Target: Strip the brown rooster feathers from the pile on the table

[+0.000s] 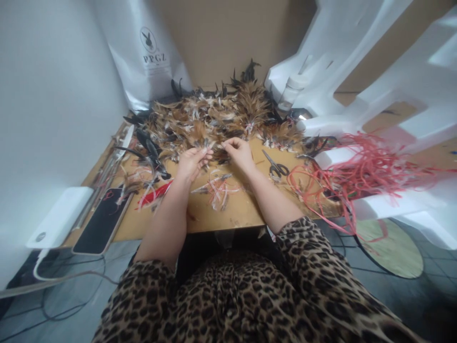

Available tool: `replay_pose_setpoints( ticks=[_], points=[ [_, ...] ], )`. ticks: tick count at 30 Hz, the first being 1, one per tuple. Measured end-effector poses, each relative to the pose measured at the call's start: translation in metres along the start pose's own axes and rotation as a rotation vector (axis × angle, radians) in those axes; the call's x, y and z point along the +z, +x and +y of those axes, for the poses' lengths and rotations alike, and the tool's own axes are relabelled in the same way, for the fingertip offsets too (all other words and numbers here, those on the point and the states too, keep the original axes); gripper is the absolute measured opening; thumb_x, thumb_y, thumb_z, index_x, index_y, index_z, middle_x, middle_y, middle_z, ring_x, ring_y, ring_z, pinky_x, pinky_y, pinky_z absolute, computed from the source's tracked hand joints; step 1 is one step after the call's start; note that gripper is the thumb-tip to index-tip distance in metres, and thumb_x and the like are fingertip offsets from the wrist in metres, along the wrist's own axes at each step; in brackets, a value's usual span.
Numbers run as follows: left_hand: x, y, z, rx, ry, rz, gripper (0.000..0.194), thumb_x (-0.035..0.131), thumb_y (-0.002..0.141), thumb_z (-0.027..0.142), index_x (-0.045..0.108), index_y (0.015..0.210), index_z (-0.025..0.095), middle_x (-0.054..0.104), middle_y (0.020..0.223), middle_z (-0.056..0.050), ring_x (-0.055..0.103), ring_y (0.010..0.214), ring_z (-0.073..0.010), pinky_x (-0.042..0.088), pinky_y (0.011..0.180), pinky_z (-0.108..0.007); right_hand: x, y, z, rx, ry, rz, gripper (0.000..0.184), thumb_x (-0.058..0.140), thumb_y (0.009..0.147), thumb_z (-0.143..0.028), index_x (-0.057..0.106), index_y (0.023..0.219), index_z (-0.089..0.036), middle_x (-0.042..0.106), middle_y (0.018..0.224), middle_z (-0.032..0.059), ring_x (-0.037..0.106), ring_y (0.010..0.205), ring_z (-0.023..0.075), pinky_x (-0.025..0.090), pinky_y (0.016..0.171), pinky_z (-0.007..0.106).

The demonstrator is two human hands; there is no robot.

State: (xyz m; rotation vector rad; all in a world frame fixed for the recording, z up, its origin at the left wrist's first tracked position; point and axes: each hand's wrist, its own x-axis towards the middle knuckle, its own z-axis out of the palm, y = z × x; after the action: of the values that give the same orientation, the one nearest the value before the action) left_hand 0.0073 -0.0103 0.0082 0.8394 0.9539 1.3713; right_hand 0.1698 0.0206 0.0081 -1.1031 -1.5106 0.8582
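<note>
My left hand (193, 161) and my right hand (240, 151) meet over a wooden board (228, 214), at the near edge of a big heap of brown and black feathers (214, 116). Both hands have their fingers curled and pinched on a small bunch of feathers (215, 145) held between them. Loose feathers and pale scraps (217, 188) lie on the board just below the hands.
Black scissors (275, 166) lie right of my right hand. A tangle of red strips (357, 174) spreads at the right over white foam pieces (374, 71). A dark phone (102, 221) and white power bank (59, 221) lie at left. A white bag (150, 52) stands behind.
</note>
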Motion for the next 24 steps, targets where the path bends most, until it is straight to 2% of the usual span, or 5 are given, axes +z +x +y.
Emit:
replay_pose_setpoints(
  ticks=[3, 8, 16, 20, 24],
  points=[
    [0.002, -0.001, -0.002, 0.034, 0.081, -0.023, 0.017, 0.073, 0.065, 0.022, 0.068, 0.075, 0.009, 0.070, 0.077, -0.008, 0.061, 0.058, -0.0069, 0.045, 0.053, -0.015, 0.005, -0.002, 0.000, 0.242, 0.243, -0.168, 0.039, 0.062, 0.067, -0.055, 0.056, 0.062, -0.016, 0.049, 0.052, -0.0032, 0.038, 0.046, 0.0069, 0.029, 0.045, 0.022],
    [0.004, -0.002, -0.007, 0.045, 0.108, -0.084, 0.019, 0.074, 0.065, 0.025, 0.069, 0.075, 0.009, 0.070, 0.074, -0.008, 0.062, 0.058, -0.0083, 0.046, 0.054, -0.016, 0.012, -0.005, 0.004, 0.344, 0.496, -0.278, 0.040, 0.074, 0.054, -0.050, 0.054, 0.065, -0.017, 0.050, 0.053, -0.0054, 0.035, 0.043, 0.0041, 0.025, 0.043, 0.019],
    [0.002, 0.000, -0.009, -0.163, -0.042, -0.087, 0.010, 0.066, 0.073, 0.014, 0.067, 0.081, 0.008, 0.070, 0.076, -0.008, 0.062, 0.057, -0.0056, 0.043, 0.048, -0.012, 0.012, -0.005, 0.000, 0.216, 0.406, -0.184, 0.035, 0.070, 0.058, -0.048, 0.054, 0.065, -0.017, 0.047, 0.051, -0.0063, 0.035, 0.045, 0.0050, 0.027, 0.046, 0.020],
    [0.004, 0.000, -0.009, -0.193, -0.053, -0.111, 0.008, 0.065, 0.074, 0.012, 0.067, 0.080, 0.008, 0.070, 0.073, -0.007, 0.060, 0.054, -0.0044, 0.042, 0.047, -0.011, 0.012, -0.006, -0.001, 0.116, 0.327, -0.156, 0.028, 0.067, 0.063, -0.042, 0.056, 0.066, -0.016, 0.055, 0.061, -0.0036, 0.044, 0.055, 0.0067, 0.036, 0.055, 0.021],
    [0.003, 0.000, -0.009, -0.198, -0.040, -0.117, 0.010, 0.067, 0.072, 0.014, 0.067, 0.080, 0.007, 0.069, 0.069, -0.006, 0.059, 0.052, -0.0040, 0.042, 0.046, -0.010, 0.012, -0.005, 0.000, 0.064, 0.252, -0.150, 0.022, 0.064, 0.065, -0.037, 0.056, 0.065, -0.016, 0.055, 0.061, -0.0036, 0.045, 0.058, 0.0075, 0.038, 0.059, 0.021]
  ],
)
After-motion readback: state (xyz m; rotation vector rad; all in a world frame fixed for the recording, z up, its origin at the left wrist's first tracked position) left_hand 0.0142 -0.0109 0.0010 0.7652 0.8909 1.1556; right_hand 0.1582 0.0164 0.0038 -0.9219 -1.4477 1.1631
